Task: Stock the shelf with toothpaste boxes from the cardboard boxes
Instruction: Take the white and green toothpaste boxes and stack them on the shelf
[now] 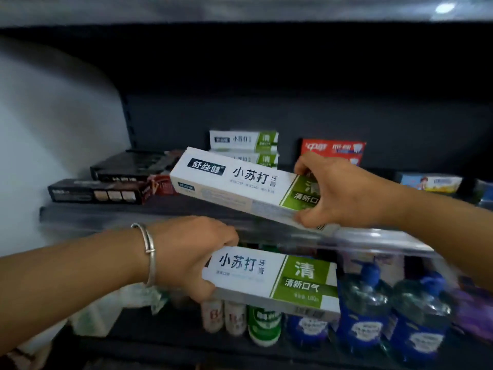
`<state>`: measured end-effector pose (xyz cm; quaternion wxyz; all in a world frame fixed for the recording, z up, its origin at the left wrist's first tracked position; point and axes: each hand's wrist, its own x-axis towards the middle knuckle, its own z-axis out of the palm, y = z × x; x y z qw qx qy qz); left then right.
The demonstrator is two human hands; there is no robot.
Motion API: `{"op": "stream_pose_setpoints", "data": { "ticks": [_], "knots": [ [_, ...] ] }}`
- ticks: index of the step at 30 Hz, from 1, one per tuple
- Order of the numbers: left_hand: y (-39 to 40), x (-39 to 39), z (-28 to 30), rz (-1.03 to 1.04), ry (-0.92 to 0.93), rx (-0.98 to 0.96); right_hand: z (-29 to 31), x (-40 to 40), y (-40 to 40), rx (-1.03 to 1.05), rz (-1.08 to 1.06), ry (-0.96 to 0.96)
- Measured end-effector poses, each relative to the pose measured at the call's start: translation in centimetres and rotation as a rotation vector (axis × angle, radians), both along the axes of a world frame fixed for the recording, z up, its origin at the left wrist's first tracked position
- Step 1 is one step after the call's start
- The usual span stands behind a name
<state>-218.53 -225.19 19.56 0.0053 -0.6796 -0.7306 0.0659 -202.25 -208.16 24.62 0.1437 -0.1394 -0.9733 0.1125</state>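
Dark shelf (160,209) behind; toothpaste box (234,188) in right grip (344,193).

The right hand (344,190) hides the upper toothpaste box's (234,188) green end; lower-shelf bottles (365,303) are blurred

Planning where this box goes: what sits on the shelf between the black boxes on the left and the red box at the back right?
In the head view, stacked white-and-green toothpaste boxes stand between the black boxes and the red box.
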Motion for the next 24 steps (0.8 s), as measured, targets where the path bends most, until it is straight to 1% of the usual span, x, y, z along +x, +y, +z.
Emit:
{"op": "stream_pose_setpoints", "data": {
  "ticks": [5,9,15,19,24],
  "knots": [
    [1.4,-2.2,4.4,0.041,0.026,0.138,3.7,-2.9,2.7,0.163,-0.037,0.064],
    [3.3,-4.4,6.1,0.047,0.024,0.223,5.2,-5.4,5.2,0.242,-0.045,0.095],
    [7.4,-7.6,5.9,0.061,0.072,0.298,5.6,-10.5,8.5,0.377,-0.079,0.074],
    [10.2,-10.1,5.3,0.063,0.142,0.343,4.8,-14.5,11.3,0.494,-0.116,0.037],
    [12.9,-13.5,4.0,0.077,0.184,0.376,3.8,-18.9,14.5,0.573,-0.159,0.025]
  ]
}}
